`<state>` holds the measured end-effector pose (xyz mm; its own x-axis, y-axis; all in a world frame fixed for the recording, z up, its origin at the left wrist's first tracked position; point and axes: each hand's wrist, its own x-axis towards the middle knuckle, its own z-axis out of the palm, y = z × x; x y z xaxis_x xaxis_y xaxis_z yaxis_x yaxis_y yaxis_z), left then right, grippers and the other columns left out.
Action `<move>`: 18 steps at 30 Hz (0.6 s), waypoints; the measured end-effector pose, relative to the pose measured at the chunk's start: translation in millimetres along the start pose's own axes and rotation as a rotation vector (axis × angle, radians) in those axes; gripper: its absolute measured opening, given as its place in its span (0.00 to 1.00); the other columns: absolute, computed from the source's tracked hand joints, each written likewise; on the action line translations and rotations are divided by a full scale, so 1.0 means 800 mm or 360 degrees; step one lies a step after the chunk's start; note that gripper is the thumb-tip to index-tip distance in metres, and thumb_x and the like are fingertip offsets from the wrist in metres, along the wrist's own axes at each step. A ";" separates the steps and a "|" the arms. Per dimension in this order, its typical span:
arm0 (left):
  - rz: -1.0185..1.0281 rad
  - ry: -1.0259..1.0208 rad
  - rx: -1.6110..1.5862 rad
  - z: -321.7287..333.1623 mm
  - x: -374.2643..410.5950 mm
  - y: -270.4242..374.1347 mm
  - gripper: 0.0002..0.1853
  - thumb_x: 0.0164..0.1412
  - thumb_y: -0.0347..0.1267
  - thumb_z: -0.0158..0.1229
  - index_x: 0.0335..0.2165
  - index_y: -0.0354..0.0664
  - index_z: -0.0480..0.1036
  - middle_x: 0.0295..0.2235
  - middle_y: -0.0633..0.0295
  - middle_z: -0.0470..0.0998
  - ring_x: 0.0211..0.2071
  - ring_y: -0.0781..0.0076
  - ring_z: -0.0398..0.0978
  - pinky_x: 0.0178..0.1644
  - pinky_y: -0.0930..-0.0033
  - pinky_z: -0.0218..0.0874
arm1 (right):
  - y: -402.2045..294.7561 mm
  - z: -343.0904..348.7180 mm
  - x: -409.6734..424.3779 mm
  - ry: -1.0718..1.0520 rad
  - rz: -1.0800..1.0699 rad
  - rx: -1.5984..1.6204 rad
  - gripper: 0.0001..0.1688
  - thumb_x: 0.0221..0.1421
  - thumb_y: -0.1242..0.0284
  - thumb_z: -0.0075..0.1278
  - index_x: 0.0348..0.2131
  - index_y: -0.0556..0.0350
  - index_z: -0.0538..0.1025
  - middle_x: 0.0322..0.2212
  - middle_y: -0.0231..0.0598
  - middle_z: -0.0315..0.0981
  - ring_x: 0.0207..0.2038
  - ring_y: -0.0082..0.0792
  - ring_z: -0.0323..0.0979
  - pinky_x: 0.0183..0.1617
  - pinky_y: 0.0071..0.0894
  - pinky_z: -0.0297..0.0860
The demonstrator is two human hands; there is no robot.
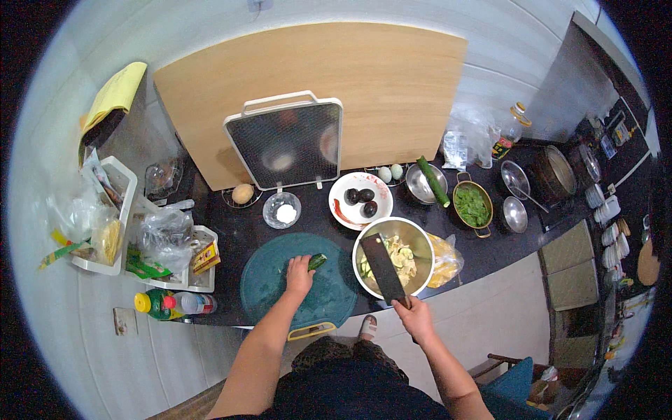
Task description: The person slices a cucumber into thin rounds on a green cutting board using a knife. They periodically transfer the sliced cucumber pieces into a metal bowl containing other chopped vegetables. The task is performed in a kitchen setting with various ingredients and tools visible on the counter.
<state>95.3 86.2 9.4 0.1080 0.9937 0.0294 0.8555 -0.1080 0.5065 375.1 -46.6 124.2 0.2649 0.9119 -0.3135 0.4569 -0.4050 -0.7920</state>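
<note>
My left hand [300, 275] grips a short piece of cucumber [317, 261] on the round green cutting board [268, 294], its cut end pointing right. In my right hand [415, 317] is a cleaver [383, 268] with a broad dark blade, held by the handle. The blade lies across the opening of a deep metal bowl [431, 262]; whether it touches the rim I cannot tell. Cucumber slices and pale, thin pieces [403, 262] fill the bottom of this bowl. A whole cucumber [433, 181] rests across a smaller steel bowl [418, 185] farther back.
Behind the board are a glass bowl with white contents [282, 211] and a white plate [341, 197] holding three dark eggs [369, 209]. Leafy greens [471, 206] sit in a brass-coloured pan on the right. Bottles [157, 303] and white baskets [202, 283] stand left; a plastic bag [443, 260] adjoins the metal bowl.
</note>
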 end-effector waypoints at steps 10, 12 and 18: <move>0.0250 -0.0069 -0.0149 -0.048 -0.071 -0.040 0.23 0.38 0.22 0.60 0.40 0.36 0.69 0.37 0.54 0.69 0.42 0.53 0.64 0.46 0.60 0.58 | -0.037 0.070 -0.014 -0.0229 -0.0317 -0.0482 0.16 0.47 0.62 0.51 0.26 0.57 0.74 0.17 0.51 0.70 0.23 0.52 0.70 0.28 0.46 0.66; 0.0263 0.0017 -0.0146 -0.059 -0.082 -0.039 0.22 0.38 0.22 0.60 0.39 0.35 0.70 0.36 0.54 0.69 0.41 0.54 0.65 0.46 0.60 0.59 | -0.030 0.087 -0.012 -0.0275 -0.0311 -0.0580 0.15 0.48 0.62 0.50 0.26 0.55 0.74 0.18 0.52 0.70 0.23 0.52 0.71 0.28 0.48 0.66; 0.0375 0.0039 -0.0161 -0.045 -0.093 -0.059 0.14 0.44 0.23 0.55 0.34 0.38 0.73 0.35 0.55 0.69 0.42 0.56 0.65 0.43 0.62 0.62 | -0.003 0.126 -0.005 -0.0362 -0.0394 -0.0715 0.14 0.48 0.61 0.49 0.27 0.53 0.73 0.18 0.50 0.71 0.23 0.52 0.71 0.27 0.49 0.66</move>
<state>29.1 18.7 14.3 0.2851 0.9420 0.1770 0.7528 -0.3344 0.5670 287.3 -42.4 74.0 -0.0632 0.9546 -0.2912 0.8123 -0.1203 -0.5707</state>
